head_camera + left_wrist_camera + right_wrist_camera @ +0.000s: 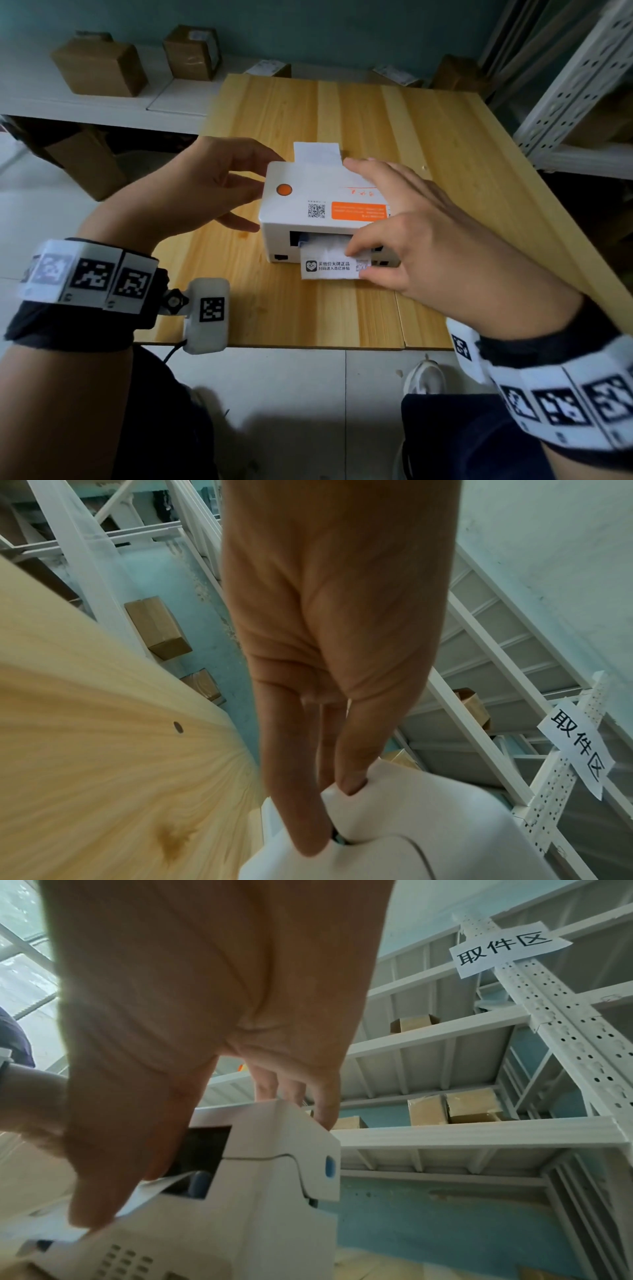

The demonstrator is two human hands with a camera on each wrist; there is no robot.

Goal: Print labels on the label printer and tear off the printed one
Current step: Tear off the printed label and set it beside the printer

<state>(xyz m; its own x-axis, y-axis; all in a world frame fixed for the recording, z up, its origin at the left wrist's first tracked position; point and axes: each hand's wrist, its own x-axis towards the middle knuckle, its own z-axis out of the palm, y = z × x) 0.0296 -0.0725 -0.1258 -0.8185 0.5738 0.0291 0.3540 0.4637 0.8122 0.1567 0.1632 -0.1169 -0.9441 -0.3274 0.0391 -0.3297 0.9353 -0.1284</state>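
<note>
A white label printer (308, 181) with an orange button (283, 190) stands on the wooden table (428, 137). A printed label (329, 267) hangs out of its front slot. My right hand (359, 261) pinches the label's right end between thumb and index finger, and its other fingers lie over the printer's top. In the right wrist view the thumb of my right hand (120, 1199) presses the label (147, 1196) in front of the printer (267, 1191). My left hand (253, 192) rests with straight fingers against the printer's left side; its fingertips (308, 842) touch the printer (428, 831).
White paper stock (317, 152) sticks out behind the printer. Cardboard boxes (99, 65) sit on a low white shelf behind the table. A white metal rack (575, 85) stands at the right. The table's near edge is close to my knees.
</note>
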